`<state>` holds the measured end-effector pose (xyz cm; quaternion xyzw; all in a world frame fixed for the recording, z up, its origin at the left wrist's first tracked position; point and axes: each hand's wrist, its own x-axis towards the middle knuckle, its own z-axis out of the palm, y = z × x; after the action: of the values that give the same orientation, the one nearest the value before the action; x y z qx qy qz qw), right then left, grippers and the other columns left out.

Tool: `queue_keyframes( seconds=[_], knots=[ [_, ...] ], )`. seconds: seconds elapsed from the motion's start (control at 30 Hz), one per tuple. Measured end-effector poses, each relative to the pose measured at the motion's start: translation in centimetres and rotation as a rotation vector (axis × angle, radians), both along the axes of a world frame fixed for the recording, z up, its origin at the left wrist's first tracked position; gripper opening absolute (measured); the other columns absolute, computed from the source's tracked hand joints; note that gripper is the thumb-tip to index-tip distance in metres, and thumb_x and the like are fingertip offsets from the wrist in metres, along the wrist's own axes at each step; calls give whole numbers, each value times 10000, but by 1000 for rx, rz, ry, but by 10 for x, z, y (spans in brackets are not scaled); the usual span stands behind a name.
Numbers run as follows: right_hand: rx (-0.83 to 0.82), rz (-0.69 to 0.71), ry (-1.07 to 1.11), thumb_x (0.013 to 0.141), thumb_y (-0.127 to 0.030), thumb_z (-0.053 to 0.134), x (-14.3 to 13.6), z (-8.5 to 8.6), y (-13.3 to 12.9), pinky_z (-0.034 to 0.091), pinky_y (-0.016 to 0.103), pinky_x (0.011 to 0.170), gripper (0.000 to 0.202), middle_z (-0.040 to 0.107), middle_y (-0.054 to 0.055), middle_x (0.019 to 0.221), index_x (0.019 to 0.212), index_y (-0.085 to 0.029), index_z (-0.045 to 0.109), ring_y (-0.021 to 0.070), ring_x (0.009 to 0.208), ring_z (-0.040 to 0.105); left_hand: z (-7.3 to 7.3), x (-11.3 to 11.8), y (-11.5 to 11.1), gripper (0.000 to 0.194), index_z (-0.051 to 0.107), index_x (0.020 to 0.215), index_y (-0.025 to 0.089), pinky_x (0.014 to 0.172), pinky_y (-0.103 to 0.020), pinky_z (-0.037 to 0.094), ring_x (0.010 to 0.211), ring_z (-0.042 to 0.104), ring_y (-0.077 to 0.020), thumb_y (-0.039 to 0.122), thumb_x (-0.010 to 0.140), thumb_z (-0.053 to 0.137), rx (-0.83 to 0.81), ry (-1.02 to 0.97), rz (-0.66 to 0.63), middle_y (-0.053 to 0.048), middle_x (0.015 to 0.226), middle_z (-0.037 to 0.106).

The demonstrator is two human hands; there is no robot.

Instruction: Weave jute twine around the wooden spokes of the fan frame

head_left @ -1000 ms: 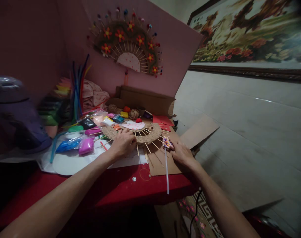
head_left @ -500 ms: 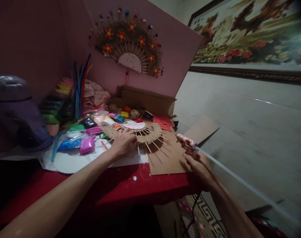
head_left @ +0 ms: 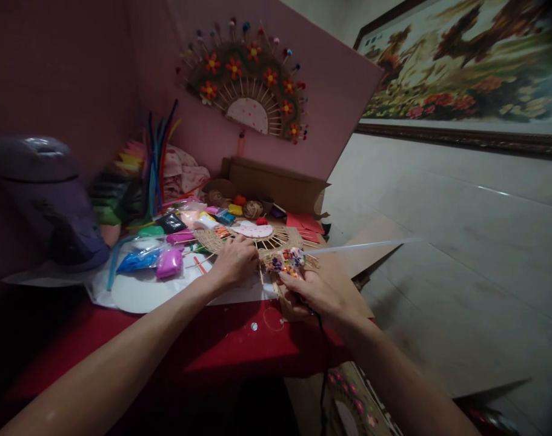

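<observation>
A half-round fan of thin sticks and woven twine [head_left: 208, 240], with a pink dotted half-disc [head_left: 255, 230] at its centre, lies on the table. My left hand [head_left: 236, 260] is closed at the fan's near edge; its fingertips are pinched, and what they grip is too small to make out. My right hand [head_left: 314, 293] is wrapped round a flower-patterned glue gun [head_left: 287, 261], held over the fan's right part. A long clear glue stick [head_left: 357, 246] sticks out of the gun to the right, and a dark cord hangs below.
Bagged coloured clay [head_left: 169, 263], twine balls [head_left: 252, 209] and pipe cleaners [head_left: 160, 163] lie behind and left. A purple flask [head_left: 53, 206] stands far left. Brown cardboard [head_left: 339, 278] lies at the right on the red cloth [head_left: 212, 345]. A finished fan [head_left: 248, 91] hangs behind.
My right hand has brought the glue gun left, from beside the cardboard to over the fan, and the glue stick now points right. My left hand stays at the fan. The view has shifted slightly.
</observation>
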<state>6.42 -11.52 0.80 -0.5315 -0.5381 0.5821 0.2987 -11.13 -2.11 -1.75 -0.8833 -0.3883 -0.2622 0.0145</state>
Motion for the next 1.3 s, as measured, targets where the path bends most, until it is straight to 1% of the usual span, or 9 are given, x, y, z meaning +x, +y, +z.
queue_keyframes(
  seconds=[0.1, 0.23, 0.33, 0.53, 0.67, 0.8, 1.03, 1.3],
  knots=[
    [-27, -17, 5, 774, -547, 459, -5, 3, 2, 176, 198, 298, 405, 335, -81, 366, 570, -207, 378, 53, 295, 258, 0, 0, 0, 142, 631, 692, 170, 736, -350, 338, 857, 452, -217, 188, 767, 511, 5, -7, -1, -62, 816, 609],
    [-17, -83, -90, 765, -503, 501, -11, 13, 0, 177, 194, 310, 398, 342, -78, 357, 539, -201, 373, 44, 304, 261, -2, 0, 1, 157, 626, 701, 175, 746, -352, 336, 859, 463, -213, 183, 778, 489, -13, -11, -15, -62, 821, 605],
    [-22, -86, -123, 773, -499, 493, -15, 19, -1, 179, 193, 310, 413, 334, -77, 352, 517, -202, 364, 43, 303, 255, -3, 0, 2, 150, 625, 715, 177, 737, -347, 338, 862, 472, -213, 186, 777, 490, -9, -9, -10, -61, 820, 602],
    [1, -134, -227, 804, -439, 475, -20, 24, -2, 191, 210, 328, 414, 336, -63, 343, 481, -203, 369, 49, 301, 272, -6, 1, 3, 138, 622, 722, 178, 714, -337, 342, 861, 486, -217, 181, 773, 493, 15, 4, 9, -51, 837, 606],
    [-21, -136, -260, 814, -452, 459, -23, 27, -2, 192, 210, 330, 440, 293, -70, 319, 463, -208, 354, 50, 292, 260, -6, 1, 3, 144, 619, 728, 178, 700, -326, 351, 848, 499, -207, 183, 777, 484, 3, 3, 13, -55, 838, 601],
    [-20, -153, -270, 802, -438, 487, -25, 32, -4, 206, 211, 333, 435, 311, -66, 334, 461, -209, 346, 51, 303, 286, -6, 1, 3, 148, 620, 738, 176, 688, -311, 360, 826, 508, -195, 183, 779, 478, -6, 7, 15, -57, 837, 599],
    [29, -149, -322, 826, -436, 433, -24, 26, -2, 207, 210, 327, 435, 318, -59, 342, 468, -206, 346, 49, 304, 275, -6, 1, 4, 157, 616, 733, 180, 692, -309, 372, 834, 509, -195, 193, 786, 468, -6, 19, 22, -52, 840, 596],
    [15, -150, -368, 809, -486, 447, -23, 30, -3, 194, 197, 326, 456, 332, -57, 340, 473, -193, 351, 45, 306, 294, -6, 2, 4, 162, 617, 718, 178, 710, -313, 381, 846, 513, -197, 196, 785, 470, -13, 27, 39, -55, 845, 597]
  ],
)
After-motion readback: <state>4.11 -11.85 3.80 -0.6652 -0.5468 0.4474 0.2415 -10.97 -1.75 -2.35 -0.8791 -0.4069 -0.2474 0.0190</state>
